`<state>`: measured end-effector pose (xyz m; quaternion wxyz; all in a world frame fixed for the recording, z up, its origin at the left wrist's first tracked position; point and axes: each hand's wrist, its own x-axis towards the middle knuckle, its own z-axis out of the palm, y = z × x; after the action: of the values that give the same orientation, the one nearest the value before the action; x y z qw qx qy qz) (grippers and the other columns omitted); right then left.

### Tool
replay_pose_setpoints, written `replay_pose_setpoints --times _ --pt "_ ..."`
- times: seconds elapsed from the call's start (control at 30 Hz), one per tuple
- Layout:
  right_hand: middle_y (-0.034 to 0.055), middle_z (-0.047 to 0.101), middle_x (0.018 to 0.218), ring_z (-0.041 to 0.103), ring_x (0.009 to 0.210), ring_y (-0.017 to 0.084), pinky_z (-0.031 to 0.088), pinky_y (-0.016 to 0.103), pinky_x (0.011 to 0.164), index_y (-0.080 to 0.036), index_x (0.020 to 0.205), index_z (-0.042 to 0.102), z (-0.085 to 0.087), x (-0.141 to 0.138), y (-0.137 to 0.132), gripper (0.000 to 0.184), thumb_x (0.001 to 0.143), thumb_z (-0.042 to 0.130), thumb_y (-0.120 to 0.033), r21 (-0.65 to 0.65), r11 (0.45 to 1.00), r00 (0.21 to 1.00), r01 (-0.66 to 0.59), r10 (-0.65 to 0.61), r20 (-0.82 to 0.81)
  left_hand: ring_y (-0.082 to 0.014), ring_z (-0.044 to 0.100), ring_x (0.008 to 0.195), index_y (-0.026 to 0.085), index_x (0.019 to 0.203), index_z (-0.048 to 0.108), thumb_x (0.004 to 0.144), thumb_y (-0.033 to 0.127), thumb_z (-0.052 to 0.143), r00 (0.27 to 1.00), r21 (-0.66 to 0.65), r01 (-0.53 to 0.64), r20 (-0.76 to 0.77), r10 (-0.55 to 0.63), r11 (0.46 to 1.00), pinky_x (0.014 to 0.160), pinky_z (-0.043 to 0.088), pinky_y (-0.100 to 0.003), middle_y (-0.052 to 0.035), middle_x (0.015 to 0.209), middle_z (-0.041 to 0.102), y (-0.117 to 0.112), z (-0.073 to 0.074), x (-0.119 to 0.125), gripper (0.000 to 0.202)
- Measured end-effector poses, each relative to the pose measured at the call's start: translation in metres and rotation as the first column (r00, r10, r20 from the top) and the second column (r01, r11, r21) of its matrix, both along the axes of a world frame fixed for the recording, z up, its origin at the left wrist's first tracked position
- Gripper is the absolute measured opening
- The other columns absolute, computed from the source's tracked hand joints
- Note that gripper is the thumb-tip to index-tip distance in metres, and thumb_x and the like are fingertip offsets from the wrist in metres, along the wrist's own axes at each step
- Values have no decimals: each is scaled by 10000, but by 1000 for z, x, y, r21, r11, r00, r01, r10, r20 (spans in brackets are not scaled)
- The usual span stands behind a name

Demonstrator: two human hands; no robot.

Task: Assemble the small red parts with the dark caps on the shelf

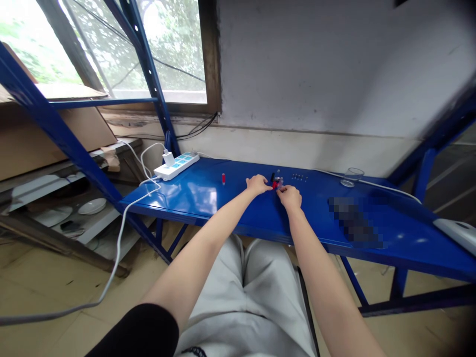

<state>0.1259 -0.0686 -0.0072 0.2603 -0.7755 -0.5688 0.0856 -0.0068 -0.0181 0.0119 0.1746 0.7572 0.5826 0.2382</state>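
Grey wall [316,64] and a bright window [174,49] back the blue table [260,218] where I work, seated, both forearms stretched over its front edge. Between my fingertips, just above the tabletop, is a small red-and-clear piece [275,185]. My right hand [290,197] pinches it, finger and thumb drawn narrow; my left hand [259,184] meets its red side, though I cannot tell whether those fingers grip it or merely touch. Handling so slight a thing well calls, I judge, for a light pinch, steady wrists and a low position, so a slip would cost little. Behind my right hand, tiny pieces [299,177] lie in rows; well to the left stands a red cylinder [223,178]. Farther left sits a white power strip [176,167], plugged in; a clear glass [349,180] stands toward the right, near the wall.
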Motion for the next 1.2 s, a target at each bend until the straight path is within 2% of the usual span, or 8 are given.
replay_pose_setpoints --times 0.1,0.2,0.3,0.5,0.7,0.87,1.0,1.2 --pt "87 663 922 602 929 253 416 332 757 -214 862 639 1 0 0 200 762 541 -356 -34 999 1000 10 -9 7 -236 565 956 189 1018 616 733 406 602 990 153 38 -141 -16 988 904 333 -411 -65 972 654 -2 24 -22 359" --pt "83 649 934 590 943 245 404 328 770 -202 921 589 2 -1 -2 244 747 559 -370 -24 1000 1000 14 -14 -4 -242 533 1017 142 1102 560 820 331 483 941 371 174 -335 -44 912 874 344 -375 -115 1070 605 -4 47 -54 348" --pt "83 632 921 590 897 243 401 335 751 -192 983 516 4 -3 -5 365 745 538 -468 36 999 998 24 -22 -54 -279 504 1043 109 1097 552 856 352 404 854 442 271 -521 -1 855 853 340 -385 -164 1099 568 -5 58 -90 373" --pt "79 593 859 569 769 223 379 313 667 -190 932 451 8 -6 -11 429 757 445 -581 242 963 983 118 -79 -165 -287 517 1015 100 1092 540 861 515 324 784 388 225 -617 71 894 850 340 -374 -174 1056 583 -7 38 -144 521" --pt "16 511 717 506 664 172 345 271 584 -196 872 440 12 -8 -16 344 769 451 -525 496 863 983 99 -7 -185 -259 604 901 127 1116 486 920 409 233 831 262 77 -550 83 962 756 397 -330 -152 934 642 -10 8 -151 427" --pt "-9 460 652 452 584 130 355 255 580 -202 795 435 9 -11 -19 239 812 430 -440 677 735 987 40 77 -142 -233 625 806 151 975 513 925 346 257 937 258 -47 -323 132 965 705 404 -307 -122 828 650 -12 1 -137 326" --pt "-7 449 595 430 544 114 344 238 561 -203 694 441 5 -22 -22 259 852 399 -404 718 665 972 -207 224 72 -167 596 689 180 782 509 913 340 305 986 248 -135 127 106 959 668 392 -264 -44 683 619 -14 -1 -114 290" --pt "62 600 784 554 694 154 361 245 595 -181 910 548 4 -47 -23 299 903 346 -402 430 660 787 -616 488 377 -77 437 472 167 663 472 894 369 328 679 140 -89 733 -43 986 523 338 -201 31 496 441 -25 -10 -70 339"
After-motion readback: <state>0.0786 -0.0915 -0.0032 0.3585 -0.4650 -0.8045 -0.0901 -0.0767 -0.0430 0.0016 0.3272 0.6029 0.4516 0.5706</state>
